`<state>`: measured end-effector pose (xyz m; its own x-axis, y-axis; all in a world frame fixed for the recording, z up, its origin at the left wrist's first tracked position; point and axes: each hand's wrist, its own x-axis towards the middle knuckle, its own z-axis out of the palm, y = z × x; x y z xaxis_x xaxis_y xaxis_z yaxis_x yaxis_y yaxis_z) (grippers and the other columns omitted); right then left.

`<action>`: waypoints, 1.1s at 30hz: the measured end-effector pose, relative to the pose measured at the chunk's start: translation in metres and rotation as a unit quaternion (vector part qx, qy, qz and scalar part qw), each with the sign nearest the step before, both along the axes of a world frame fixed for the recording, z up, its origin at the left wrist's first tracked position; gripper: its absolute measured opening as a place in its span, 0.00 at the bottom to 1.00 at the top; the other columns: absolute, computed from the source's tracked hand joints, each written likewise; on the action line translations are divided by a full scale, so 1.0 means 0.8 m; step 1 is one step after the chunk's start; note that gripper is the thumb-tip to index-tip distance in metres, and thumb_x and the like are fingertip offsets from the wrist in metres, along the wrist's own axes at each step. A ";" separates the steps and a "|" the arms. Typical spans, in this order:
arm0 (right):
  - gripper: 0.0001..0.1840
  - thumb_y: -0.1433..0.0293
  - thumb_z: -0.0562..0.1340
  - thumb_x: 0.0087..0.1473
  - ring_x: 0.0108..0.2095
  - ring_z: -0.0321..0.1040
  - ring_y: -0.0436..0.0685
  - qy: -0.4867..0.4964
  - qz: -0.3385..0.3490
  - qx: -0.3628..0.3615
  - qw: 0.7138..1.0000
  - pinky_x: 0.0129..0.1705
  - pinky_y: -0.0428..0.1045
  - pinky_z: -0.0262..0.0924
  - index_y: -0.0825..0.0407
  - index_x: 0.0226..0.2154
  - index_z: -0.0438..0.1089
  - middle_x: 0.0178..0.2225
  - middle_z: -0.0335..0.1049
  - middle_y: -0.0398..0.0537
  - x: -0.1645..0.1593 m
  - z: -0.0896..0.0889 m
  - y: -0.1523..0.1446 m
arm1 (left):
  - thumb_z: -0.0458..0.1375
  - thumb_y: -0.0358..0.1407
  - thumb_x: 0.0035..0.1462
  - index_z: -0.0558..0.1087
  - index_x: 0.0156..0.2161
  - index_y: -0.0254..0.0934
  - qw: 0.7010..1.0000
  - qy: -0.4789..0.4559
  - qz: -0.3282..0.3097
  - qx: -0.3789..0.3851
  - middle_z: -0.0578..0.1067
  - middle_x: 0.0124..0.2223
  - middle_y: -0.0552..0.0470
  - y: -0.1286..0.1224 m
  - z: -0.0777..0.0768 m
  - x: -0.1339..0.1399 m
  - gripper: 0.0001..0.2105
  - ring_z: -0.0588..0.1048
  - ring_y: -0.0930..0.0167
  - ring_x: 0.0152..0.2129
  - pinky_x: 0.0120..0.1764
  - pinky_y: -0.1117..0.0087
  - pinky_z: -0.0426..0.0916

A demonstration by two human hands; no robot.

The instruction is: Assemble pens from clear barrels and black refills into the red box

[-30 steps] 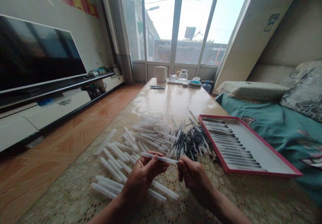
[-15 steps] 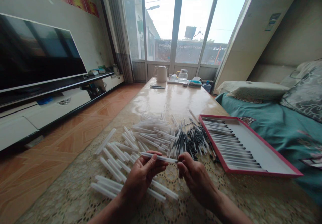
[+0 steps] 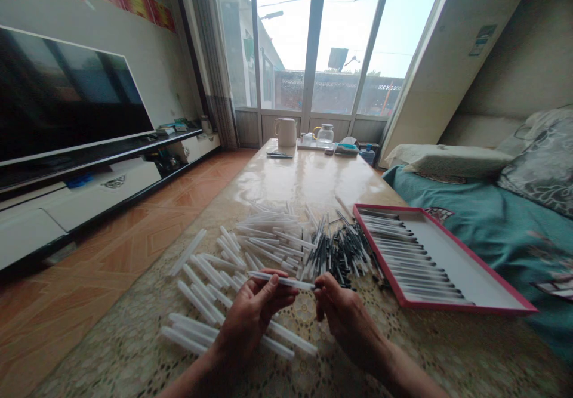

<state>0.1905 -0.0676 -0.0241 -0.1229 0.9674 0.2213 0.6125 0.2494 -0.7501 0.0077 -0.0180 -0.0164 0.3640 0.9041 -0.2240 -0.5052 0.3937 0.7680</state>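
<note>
A pale, translucent pen (image 3: 286, 281) lies level across my two hands. My left hand (image 3: 255, 308) is closed around its barrel, the thumb on top. At the pen's dark right end, the fingers of my right hand (image 3: 342, 308) are pinched together on the tip. Many loose white pen barrels (image 3: 197, 302) lie to the left and beyond my hands. Just past my right hand is a heap of black-tipped refills (image 3: 338, 249). A red-rimmed box (image 3: 474, 258) to the right holds a row of pens (image 3: 416, 261) with dark ends.
All this lies on a long table with a patterned cover (image 3: 358, 368). At its far end stand a beige jug (image 3: 285, 132), a glass pitcher (image 3: 325, 134) and a tissue pack (image 3: 347, 146). A sofa with a teal cover (image 3: 505, 213) flanks the right side.
My right hand has shifted very slightly at the pen's end. The pen, my left hand and the piles look the same.
</note>
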 end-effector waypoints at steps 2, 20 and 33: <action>0.17 0.64 0.44 0.64 0.19 0.60 0.47 0.006 -0.001 -0.007 1.000 0.24 0.42 0.50 0.50 0.27 0.58 0.19 0.63 0.39 0.000 -0.001 0.000 | 0.65 0.34 0.47 0.74 0.33 0.31 1.000 0.001 -0.005 -0.001 0.79 0.29 0.47 0.000 0.000 0.000 0.08 0.79 0.68 0.28 0.35 0.70 0.73; 0.14 0.61 0.45 0.63 0.21 0.63 0.49 0.012 0.000 -0.009 1.000 0.25 0.43 0.52 0.49 0.31 0.58 0.20 0.66 0.40 -0.001 0.001 0.000 | 0.65 0.34 0.47 0.74 0.33 0.32 1.000 -0.007 -0.006 0.008 0.79 0.29 0.48 -0.001 -0.001 0.001 0.08 0.78 0.69 0.27 0.35 0.70 0.73; 0.10 0.64 0.51 0.61 0.28 0.66 0.51 -0.066 0.018 0.072 0.995 0.31 0.44 0.56 0.51 0.38 0.63 0.30 0.69 0.45 -0.002 0.006 -0.001 | 0.63 0.37 0.50 0.76 0.36 0.31 0.984 0.080 -0.087 0.130 0.80 0.30 0.46 -0.003 -0.009 0.001 0.11 0.78 0.69 0.28 0.36 0.69 0.71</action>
<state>0.1886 -0.0680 -0.0189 -0.1939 0.9212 0.3373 0.6921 0.3721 -0.6185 0.0088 -0.0204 -0.0237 0.4967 0.8658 -0.0609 -0.3113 0.2432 0.9187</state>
